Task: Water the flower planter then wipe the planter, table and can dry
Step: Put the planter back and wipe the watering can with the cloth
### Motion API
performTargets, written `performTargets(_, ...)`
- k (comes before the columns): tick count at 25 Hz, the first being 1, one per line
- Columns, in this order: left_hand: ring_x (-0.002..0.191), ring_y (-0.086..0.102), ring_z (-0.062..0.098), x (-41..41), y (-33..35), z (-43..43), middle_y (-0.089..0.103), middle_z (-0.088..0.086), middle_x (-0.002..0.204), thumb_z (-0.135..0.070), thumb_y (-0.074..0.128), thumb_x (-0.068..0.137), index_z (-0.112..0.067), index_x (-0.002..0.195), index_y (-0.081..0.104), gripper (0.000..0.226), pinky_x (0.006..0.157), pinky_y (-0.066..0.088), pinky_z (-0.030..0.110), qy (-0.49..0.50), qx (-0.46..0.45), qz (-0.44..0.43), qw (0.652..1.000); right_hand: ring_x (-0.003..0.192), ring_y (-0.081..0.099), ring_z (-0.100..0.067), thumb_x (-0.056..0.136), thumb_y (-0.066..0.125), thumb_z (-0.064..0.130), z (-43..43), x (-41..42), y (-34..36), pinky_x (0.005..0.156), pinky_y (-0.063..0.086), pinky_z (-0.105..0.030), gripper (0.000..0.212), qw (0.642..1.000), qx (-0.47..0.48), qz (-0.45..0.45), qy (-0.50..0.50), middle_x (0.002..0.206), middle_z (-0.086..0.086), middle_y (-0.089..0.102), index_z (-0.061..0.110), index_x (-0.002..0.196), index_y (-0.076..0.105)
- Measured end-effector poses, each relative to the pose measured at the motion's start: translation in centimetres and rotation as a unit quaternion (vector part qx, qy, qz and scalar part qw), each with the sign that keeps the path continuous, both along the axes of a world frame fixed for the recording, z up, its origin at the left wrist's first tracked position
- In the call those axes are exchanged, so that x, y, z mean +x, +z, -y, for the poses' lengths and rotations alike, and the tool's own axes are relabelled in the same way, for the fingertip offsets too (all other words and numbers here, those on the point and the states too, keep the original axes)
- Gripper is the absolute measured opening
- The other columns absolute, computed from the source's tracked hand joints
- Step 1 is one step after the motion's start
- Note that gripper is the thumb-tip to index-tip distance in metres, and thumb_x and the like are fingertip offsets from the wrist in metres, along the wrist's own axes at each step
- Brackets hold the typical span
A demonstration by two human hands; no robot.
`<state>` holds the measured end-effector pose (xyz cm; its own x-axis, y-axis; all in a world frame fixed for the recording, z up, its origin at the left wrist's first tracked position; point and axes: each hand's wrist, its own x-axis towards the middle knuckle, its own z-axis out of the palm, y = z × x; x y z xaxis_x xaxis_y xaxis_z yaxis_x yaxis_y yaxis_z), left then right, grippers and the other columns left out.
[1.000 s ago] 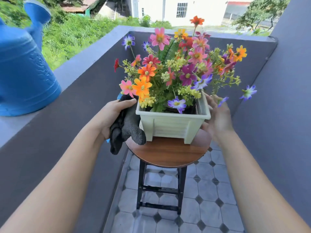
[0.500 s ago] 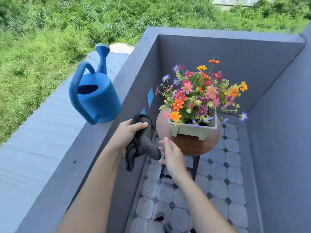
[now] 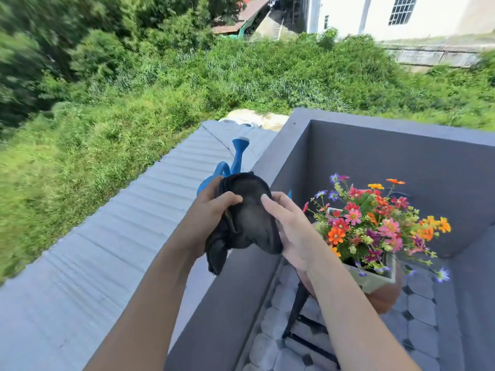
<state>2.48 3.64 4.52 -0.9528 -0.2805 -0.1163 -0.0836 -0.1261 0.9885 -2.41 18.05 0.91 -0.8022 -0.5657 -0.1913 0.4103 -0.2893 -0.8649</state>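
gripping dark cloth (image 3: 245, 223) between left hand (image 3: 211, 210) and right hand (image 3: 288, 226).

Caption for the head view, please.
Both hands, left and right, hold a dark cloth over the wall, hiding the blue can.

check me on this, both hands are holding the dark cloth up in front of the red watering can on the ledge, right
Not quite: the watering can is blue, not red, as the head view shows. The rest holds: the left hand and right hand both hold the dark cloth in front of it.
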Motion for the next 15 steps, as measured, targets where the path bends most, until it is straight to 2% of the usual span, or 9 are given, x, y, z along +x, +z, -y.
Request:
performTargets(2, 0.076, 0.06, 0.022, -0.1, 1.0, 1.6, 0.062, 0.009, 0.085, -0.007, 0.057, 0.082, -0.01, 0.093, 0.06, 0.011, 0.066, 0.052, 0.034, 0.004, -0.068, -0.003, 0.998, 0.077, 0.064, -0.024, 0.089, 0.062, 0.013, 0.6, -1.0, 1.6, 0.07, 0.053, -0.042, 0.015, 0.998, 0.02, -0.048, 0.023, 0.093, -0.009, 0.068, 0.018, 0.093, 0.048)
performTargets(4, 0.076, 0.062, 0.021, -0.1, 1.5, 3.1, 0.064, 0.01, 0.086, -0.016, 0.062, 0.074, -0.007, 0.094, 0.061, 0.022, 0.068, 0.051, 0.036, 0.008, -0.135, 0.008, 0.991, 0.077, 0.061, -0.026, 0.089, 0.061, 0.008, 0.9, -1.9, 2.9, 0.072, 0.05, -0.043, 0.02, 0.992, 0.044, -0.114, 0.032, 0.093, -0.012, 0.065, 0.02, 0.087, 0.045)
performTargets(7, 0.053, 0.057, 0.018, 0.1, 1.7, 4.9, 0.061, 0.002, 0.065, -0.015, 0.057, 0.074, -0.013, 0.084, 0.064, 0.012, 0.047, 0.044, 0.025, -0.006, -0.165, 0.006, 0.986, 0.074, 0.054, -0.022, 0.089, 0.058, 0.006, 2.0, -2.8, 4.8, 0.068, 0.045, -0.035, 0.022, 0.974, 0.076, -0.208, 0.045, 0.085, -0.009, 0.06, 0.022, 0.081, 0.046)
performTargets(9, 0.047, 0.049, 0.017, 0.2, 1.4, 6.0, 0.054, 0.0, 0.058, -0.008, 0.049, 0.072, -0.016, 0.077, 0.063, 0.017, 0.042, 0.037, 0.021, 0.004, -0.167, 0.004, 0.986, 0.071, 0.047, -0.02, 0.088, 0.057, 0.006, 3.4, -3.0, 5.8, 0.067, 0.039, -0.034, 0.025, 0.965, 0.077, -0.248, 0.042, 0.077, -0.006, 0.056, 0.027, 0.076, 0.048)
performTargets(11, 0.05, 0.047, 0.013, 0.2, 0.6, 6.7, 0.052, -0.003, 0.059, -0.004, 0.044, 0.066, -0.021, 0.071, 0.064, 0.027, 0.045, 0.036, 0.021, 0.014, -0.161, 0.002, 0.987, 0.064, 0.038, -0.019, 0.088, 0.053, 0.004, 4.8, -3.1, 6.8, 0.062, 0.032, -0.032, 0.03, 0.958, 0.064, -0.273, 0.05, 0.069, -0.005, 0.049, 0.029, 0.072, 0.048)
performTargets(13, 0.058, 0.049, 0.016, 0.2, -0.4, 7.3, 0.053, 0.003, 0.066, -0.008, 0.046, 0.07, -0.014, 0.076, 0.064, 0.02, 0.052, 0.04, 0.026, 0.002, -0.146, 0.004, 0.989, 0.059, 0.031, -0.017, 0.09, 0.051, 0.002, 6.0, -3.3, 7.8, 0.057, 0.026, -0.032, 0.034, 0.951, 0.057, -0.298, 0.062, 0.065, -0.003, 0.045, 0.029, 0.068, 0.049)
performTargets(15, 0.068, 0.053, 0.02, 0.2, -1.2, 8.3, 0.056, 0.009, 0.076, -0.017, 0.052, 0.08, -0.009, 0.085, 0.064, 0.016, 0.061, 0.048, 0.03, 0.005, -0.135, 0.016, 0.991, 0.062, 0.041, -0.016, 0.09, 0.052, 0.002, 6.7, -3.9, 8.5, 0.06, 0.031, -0.03, 0.036, 0.947, 0.062, -0.313, 0.044, 0.068, -0.001, 0.053, 0.028, 0.065, 0.056)
